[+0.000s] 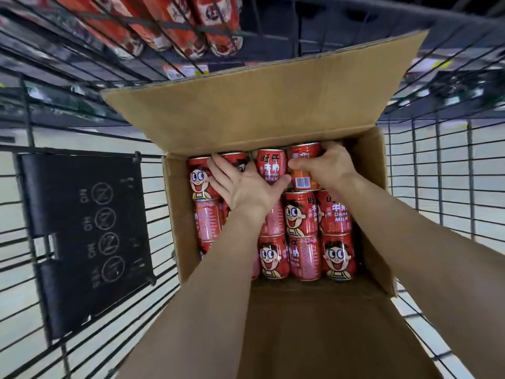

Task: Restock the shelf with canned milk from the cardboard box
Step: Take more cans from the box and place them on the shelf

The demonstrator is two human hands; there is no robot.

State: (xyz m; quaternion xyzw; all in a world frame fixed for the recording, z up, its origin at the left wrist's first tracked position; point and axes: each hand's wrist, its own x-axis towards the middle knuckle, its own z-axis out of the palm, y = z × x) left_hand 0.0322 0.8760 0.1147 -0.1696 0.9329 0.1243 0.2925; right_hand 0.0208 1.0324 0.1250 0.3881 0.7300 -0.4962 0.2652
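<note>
An open cardboard box sits inside a wire shopping cart, packed with several red milk cans lying on their sides. My left hand lies flat with fingers spread across the cans in the far left rows. My right hand curls around the far right can, thumb on its near side and fingers over its top. Both forearms reach in from the lower edge. The box's far flap stands open, and the near flap folds toward me.
The black wire cart surrounds the box on all sides. A black plastic child-seat panel with warning icons hangs on the left. Beyond the cart, red packaged goods fill a shelf at the top left. Pale floor shows through the wires.
</note>
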